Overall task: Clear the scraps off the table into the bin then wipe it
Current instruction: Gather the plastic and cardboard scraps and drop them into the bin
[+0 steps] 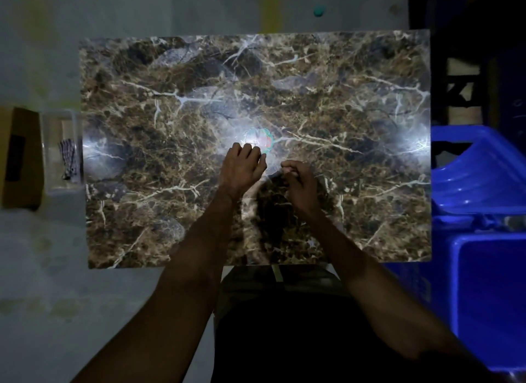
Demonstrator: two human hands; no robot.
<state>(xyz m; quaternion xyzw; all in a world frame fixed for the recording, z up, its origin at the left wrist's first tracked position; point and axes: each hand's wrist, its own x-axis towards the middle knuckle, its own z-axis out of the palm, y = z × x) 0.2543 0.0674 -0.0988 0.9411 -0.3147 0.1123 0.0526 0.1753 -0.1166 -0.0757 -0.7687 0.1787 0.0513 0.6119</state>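
The brown marble-patterned table (341, 97) fills the middle of the dim view. My left hand (242, 166) rests near the table's centre, knuckles up and fingers bent loosely down onto the surface beside a bright glare spot (257, 139). Just to its right, my right hand (299, 183) has its fingers curled in, and thumb and fingertips pinch a small pale scrap (283, 170). No other scraps can be made out on the busy pattern. A clear plastic container (61, 154), possibly the bin, stands off the table's left edge with a dark striped item inside.
A brown cardboard box (20, 157) sits left of the clear container. Blue plastic furniture (478, 177) stands close along the table's right edge. A small teal object (319, 11) lies on the floor beyond the far edge. My dark-clothed body is at the near edge.
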